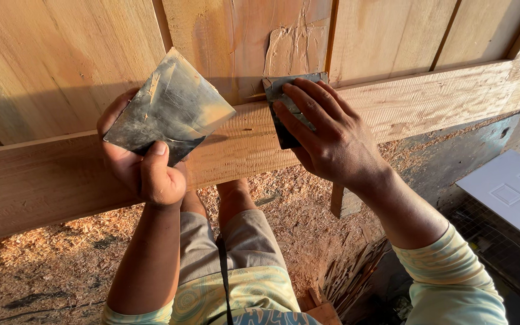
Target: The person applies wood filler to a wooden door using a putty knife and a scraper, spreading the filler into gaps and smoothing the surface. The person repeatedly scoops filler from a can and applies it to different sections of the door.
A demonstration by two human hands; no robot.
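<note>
While the left hand point(142, 159) grips one metal plate point(170, 108), the right hand point(326, 135) presses one, seemingly a scraper point(284, 114).

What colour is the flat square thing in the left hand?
The flat square metal plate in the left hand is dark grey, smeared with pale tan filler. The head view shows it best.

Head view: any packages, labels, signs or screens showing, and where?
None in view: only bare timber, sawdust and a white panelled board at the right edge, with no markings visible on it.
</note>
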